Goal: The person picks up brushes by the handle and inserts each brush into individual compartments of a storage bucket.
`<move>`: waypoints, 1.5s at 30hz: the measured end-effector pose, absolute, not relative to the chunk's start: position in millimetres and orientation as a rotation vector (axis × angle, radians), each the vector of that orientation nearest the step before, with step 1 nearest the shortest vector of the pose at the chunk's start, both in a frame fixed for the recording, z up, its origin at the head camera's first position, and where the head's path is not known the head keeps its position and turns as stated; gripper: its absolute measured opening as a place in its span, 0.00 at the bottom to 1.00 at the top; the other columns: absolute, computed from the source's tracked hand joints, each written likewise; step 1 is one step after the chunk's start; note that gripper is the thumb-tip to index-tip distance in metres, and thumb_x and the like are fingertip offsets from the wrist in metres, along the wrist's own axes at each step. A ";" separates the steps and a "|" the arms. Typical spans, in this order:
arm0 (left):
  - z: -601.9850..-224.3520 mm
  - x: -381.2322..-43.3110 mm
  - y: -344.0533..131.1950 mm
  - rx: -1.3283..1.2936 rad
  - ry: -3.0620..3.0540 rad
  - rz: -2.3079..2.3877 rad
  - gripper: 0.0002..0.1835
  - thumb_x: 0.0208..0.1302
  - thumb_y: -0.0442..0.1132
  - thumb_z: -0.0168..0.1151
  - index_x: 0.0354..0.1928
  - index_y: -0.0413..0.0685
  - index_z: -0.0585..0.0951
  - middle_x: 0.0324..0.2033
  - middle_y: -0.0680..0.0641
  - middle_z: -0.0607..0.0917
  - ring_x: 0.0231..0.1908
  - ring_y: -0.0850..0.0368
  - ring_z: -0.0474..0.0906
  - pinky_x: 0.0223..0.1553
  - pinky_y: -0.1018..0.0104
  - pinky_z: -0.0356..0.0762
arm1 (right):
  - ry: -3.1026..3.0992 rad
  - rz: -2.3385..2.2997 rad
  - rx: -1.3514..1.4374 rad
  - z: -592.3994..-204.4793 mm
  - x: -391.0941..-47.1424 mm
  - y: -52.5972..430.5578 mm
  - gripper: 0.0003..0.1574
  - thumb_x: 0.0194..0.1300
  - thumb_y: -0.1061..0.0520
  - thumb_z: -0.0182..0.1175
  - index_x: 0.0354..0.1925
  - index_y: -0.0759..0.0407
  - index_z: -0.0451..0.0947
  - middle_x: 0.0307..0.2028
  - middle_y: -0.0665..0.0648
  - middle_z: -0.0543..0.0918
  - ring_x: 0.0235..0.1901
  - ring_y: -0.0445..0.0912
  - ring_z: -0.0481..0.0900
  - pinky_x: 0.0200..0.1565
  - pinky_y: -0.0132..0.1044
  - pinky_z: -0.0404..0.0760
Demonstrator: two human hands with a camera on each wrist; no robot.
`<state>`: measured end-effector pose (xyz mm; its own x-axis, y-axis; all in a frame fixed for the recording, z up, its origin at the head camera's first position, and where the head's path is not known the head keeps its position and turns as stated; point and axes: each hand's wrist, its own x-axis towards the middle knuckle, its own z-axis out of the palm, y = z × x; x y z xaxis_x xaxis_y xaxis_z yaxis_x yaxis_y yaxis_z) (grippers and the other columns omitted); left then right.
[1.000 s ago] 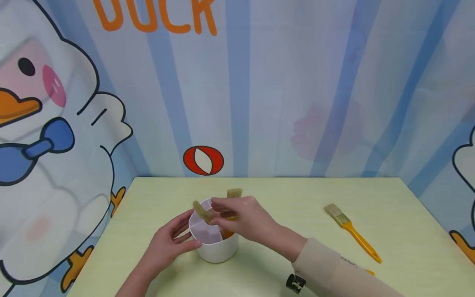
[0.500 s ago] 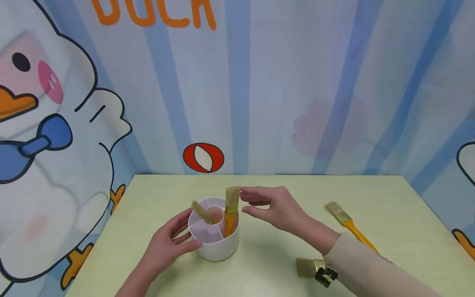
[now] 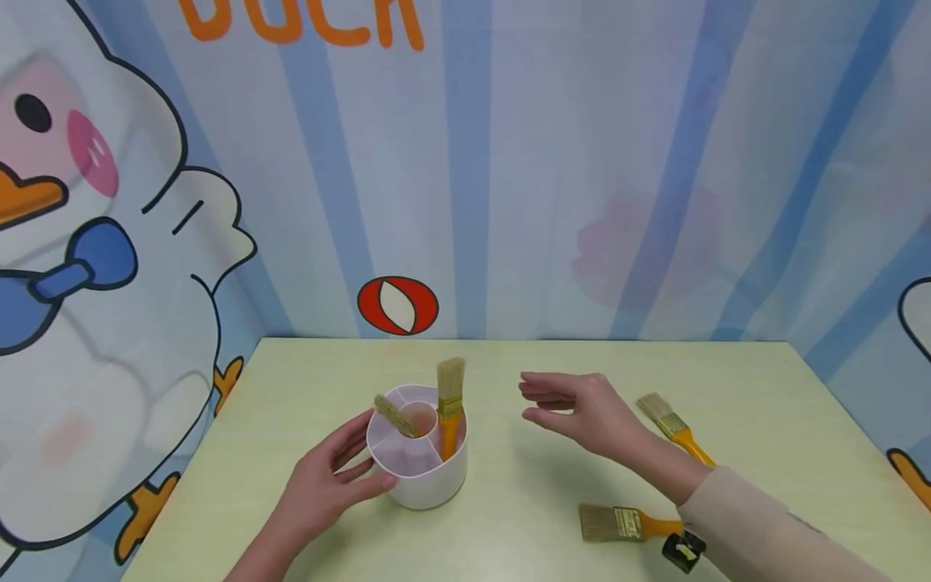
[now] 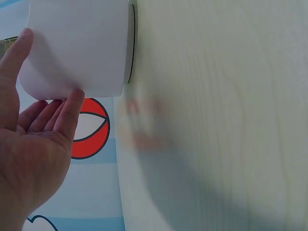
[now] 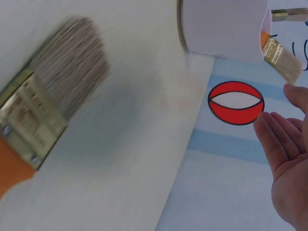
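Observation:
My left hand (image 3: 330, 477) holds a white round divided holder (image 3: 429, 489) by its left side, thumb in front and fingers behind. In the left wrist view, the fingertips (image 4: 77, 96) touch its smooth wall. One paintbrush (image 3: 451, 400) stands bristles up in the holder's right compartment. Another paintbrush (image 3: 396, 417), seen edge-on, leans left from the round middle compartment; its handle is mostly hidden. My right hand (image 3: 575, 408) hovers right of the holder, fingers extended and holding nothing. Below it on the table lies a paintbrush (image 3: 618, 524) with a yellow-orange handle.
A further paintbrush (image 3: 669, 419) lies at the right of the pale table (image 3: 531, 364), its handle partly behind my right forearm. A striped cartoon curtain (image 3: 524, 162) hangs behind the table's back edge.
My right hand has let go of the paintbrush in the right compartment and drawn away to the right. The lower paintbrush has come into view. My left hand still holds the holder.

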<state>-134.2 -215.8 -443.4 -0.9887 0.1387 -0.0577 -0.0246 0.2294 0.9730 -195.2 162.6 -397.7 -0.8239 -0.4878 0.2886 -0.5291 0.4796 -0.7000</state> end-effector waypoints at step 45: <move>-449.0 -154.2 -231.7 0.168 2.268 1.833 0.50 0.58 0.41 0.84 0.81 0.52 0.67 0.78 0.43 0.70 0.77 0.40 0.67 0.64 0.59 0.82 | -3.009 0.981 0.819 -427.6 -168.1 268.0 0.43 0.71 0.41 0.71 0.73 0.64 0.75 0.64 0.66 0.84 0.57 0.63 0.87 0.56 0.55 0.88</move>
<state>-154.2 -231.7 -449.0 -0.9692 0.2257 -0.0985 -0.0490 0.2152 0.9753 -168.1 268.0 -427.6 -0.8669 -0.4975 0.0328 -0.4212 0.6956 -0.5821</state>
